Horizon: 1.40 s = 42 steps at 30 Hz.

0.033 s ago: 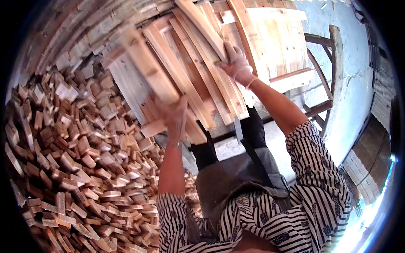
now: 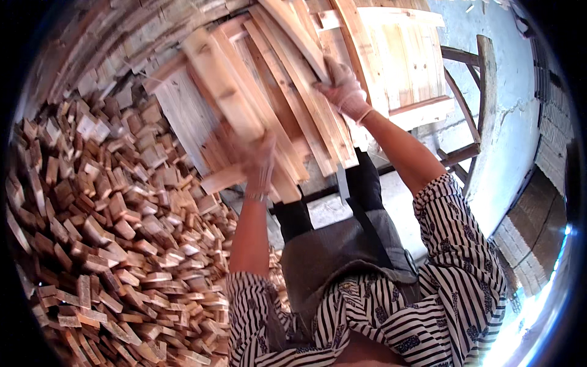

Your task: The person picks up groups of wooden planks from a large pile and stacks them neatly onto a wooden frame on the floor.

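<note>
Wood: pale slats [image 2: 287, 104], a bundle held up in front of the person, above the knees and right of the scrap heap.
Left hand: gloved left hand [image 2: 262, 168], blurred, under the bundle's lower end; it looks closed around the slat ends, though the blur leaves that unsure.
Right hand: gloved right hand [image 2: 343, 88], fingers curled over the upper edge of one slat, gripping it.
Doing it well: I judge the lower hand should bear the weight while the upper one steadies, keeping the slat ends level so none slips out.
Slats, counted: about six or seven long ones in the bundle; overlap hides the exact number.
Offcuts: heap of short blocks [image 2: 116, 244] at the left, far too many to count.
Frames: one wooden frame [image 2: 471, 122] at the right wall; one pale panel [image 2: 409, 67] behind the bundle.
</note>
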Each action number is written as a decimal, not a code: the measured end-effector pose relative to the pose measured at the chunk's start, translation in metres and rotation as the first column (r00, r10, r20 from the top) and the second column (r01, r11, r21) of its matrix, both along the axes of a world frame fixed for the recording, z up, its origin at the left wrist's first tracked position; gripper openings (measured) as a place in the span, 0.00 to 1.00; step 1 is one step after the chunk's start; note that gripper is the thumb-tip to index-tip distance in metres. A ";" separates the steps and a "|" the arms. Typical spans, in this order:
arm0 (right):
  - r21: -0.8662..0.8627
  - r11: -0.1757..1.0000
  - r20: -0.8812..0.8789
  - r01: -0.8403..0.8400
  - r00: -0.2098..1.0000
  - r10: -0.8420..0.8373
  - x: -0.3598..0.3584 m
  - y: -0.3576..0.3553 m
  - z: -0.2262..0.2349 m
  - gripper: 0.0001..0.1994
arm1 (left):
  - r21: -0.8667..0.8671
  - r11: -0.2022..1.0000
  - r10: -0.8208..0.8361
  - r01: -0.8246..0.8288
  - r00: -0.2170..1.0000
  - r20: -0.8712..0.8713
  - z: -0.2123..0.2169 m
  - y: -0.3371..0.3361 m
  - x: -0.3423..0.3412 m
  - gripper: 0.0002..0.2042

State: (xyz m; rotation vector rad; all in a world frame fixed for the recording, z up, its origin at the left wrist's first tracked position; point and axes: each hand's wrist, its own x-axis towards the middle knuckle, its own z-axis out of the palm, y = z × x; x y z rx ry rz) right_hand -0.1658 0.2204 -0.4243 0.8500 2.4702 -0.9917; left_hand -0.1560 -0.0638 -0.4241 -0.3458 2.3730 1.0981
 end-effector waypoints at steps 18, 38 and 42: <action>-0.176 0.969 0.049 0.171 0.985 -0.165 0.047 -0.048 0.070 0.41 | 0.124 0.969 0.229 -0.212 0.963 -0.144 0.085 -0.008 -0.018 0.36; -0.630 0.697 0.286 0.343 0.937 -0.203 -0.087 -0.244 0.050 0.40 | -0.696 0.559 -0.804 0.451 0.499 -0.323 -0.070 -0.228 -0.087 0.29; -0.522 0.781 0.314 0.343 0.929 -0.198 -0.096 -0.324 -0.016 0.41 | 0.205 0.958 0.172 -0.202 0.973 0.154 -0.027 -0.177 -0.119 0.29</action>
